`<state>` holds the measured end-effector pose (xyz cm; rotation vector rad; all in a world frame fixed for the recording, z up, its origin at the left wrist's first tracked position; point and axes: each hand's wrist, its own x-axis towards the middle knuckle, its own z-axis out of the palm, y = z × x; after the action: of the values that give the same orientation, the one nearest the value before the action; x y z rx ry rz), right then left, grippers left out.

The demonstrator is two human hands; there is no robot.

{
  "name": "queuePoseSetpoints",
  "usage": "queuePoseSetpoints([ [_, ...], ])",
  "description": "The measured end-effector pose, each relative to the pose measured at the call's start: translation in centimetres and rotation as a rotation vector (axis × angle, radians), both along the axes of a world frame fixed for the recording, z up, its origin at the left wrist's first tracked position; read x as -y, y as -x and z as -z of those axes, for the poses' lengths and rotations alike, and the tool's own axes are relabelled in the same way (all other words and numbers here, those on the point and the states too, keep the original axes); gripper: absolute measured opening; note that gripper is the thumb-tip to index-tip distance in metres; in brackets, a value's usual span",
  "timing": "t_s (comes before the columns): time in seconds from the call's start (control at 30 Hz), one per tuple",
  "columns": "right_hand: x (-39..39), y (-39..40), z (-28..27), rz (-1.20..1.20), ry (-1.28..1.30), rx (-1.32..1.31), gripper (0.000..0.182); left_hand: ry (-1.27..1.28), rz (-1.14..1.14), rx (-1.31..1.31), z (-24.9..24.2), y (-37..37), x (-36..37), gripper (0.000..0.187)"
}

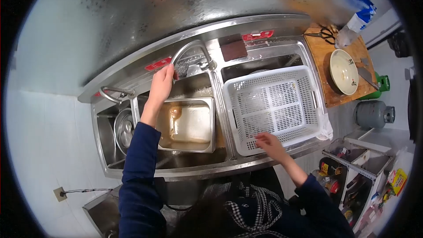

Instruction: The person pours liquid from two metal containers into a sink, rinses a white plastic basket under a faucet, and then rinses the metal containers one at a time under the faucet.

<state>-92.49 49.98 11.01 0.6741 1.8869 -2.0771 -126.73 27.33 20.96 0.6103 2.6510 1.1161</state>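
Note:
My left hand (162, 83) is closed around the spout end of the curved metal faucet (192, 44) over the middle sink basin. A dark mesh-like clump (181, 68) shows just behind my fingers. Below and to the right sits a rectangular steel pan (212, 125) with a shallow layer of liquid and a brownish shape inside that I cannot identify. Over the near edge of a white perforated plastic basket (274, 72), my right hand (270, 146) hovers with loosely curled fingers apart, holding nothing. The basket rests across the right basin.
At the left, a second faucet (115, 90) overhangs a basin holding a round metal lid (125, 128). A brown scrub pad (233, 50) lies behind the basket. On the right, a wooden board (318, 57) bears a bowl (344, 72), scissors (327, 35) and a knife (367, 77).

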Motion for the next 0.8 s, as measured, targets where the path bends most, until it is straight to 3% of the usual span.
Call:
queuePoseSetpoints([
  [0.1, -4.9, -1.8, -2.5, 0.141, -0.048, 0.023, 0.018, 0.069, -0.016, -0.073, -1.7, -2.6, -2.1, 0.049],
  [0.2, -7.5, -3.3, -2.3, 0.286, 0.031, 0.064, 0.017, 0.139, -0.194, -0.065, -1.3, -5.2, -4.6, 0.05],
  [0.37, -11.0, -7.2, -0.6, 0.518, 0.028, 0.103, 0.015, -0.473, -0.397, 0.191, 1.7, -9.4, -10.9, 0.051],
  [0.43, -12.9, -9.7, 1.2, 0.585, -0.017, 0.094, 0.016, -0.561, -0.529, 0.355, 1.5, -10.7, -14.8, 0.049],
  [0.47, -13.9, -10.9, 2.1, 0.593, -0.036, 0.093, 0.016, -0.731, -0.558, 0.399, 2.2, -10.8, -17.3, 0.046],
  [0.5, -14.8, -11.9, 2.7, 0.598, -0.057, 0.094, 0.017, -0.748, -0.557, 0.355, 3.4, -10.5, -19.4, 0.041],
  [0.53, -15.8, -12.7, 3.1, 0.588, -0.203, 0.092, 0.016, -0.666, -0.56, 0.267, 2.6, -10.9, -22.0, 0.031],
  [0.57, -16.8, -13.3, 3.4, 0.576, -0.351, 0.088, 0.016, -0.85, -0.635, 0.352, 3.5, -10.3, -24.1, 0.021],
  [0.6, -17.5, -13.4, 3.5, 0.562, -0.5, 0.079, 0.015, -0.928, -0.552, 0.325, 4.5, -10.0, -24.5, 0.017],
  [0.63, -18.1, -12.7, 2.9, 0.539, -0.627, 0.094, 0.017, -0.619, -0.294, -0.035, 5.0, -9.8, -23.0, 0.021],
  [0.73, -19.5, -11.4, 1.4, 0.465, -1.035, 0.113, 0.025, -0.455, -0.135, -0.288, 6.7, -8.8, -15.7, 0.038],
  [0.8, -20.8, -9.5, 1.9, 0.353, -1.344, 0.063, 0.032, -0.062, -0.345, -0.445, 13.3, -4.1, -8.8, 0.042],
])
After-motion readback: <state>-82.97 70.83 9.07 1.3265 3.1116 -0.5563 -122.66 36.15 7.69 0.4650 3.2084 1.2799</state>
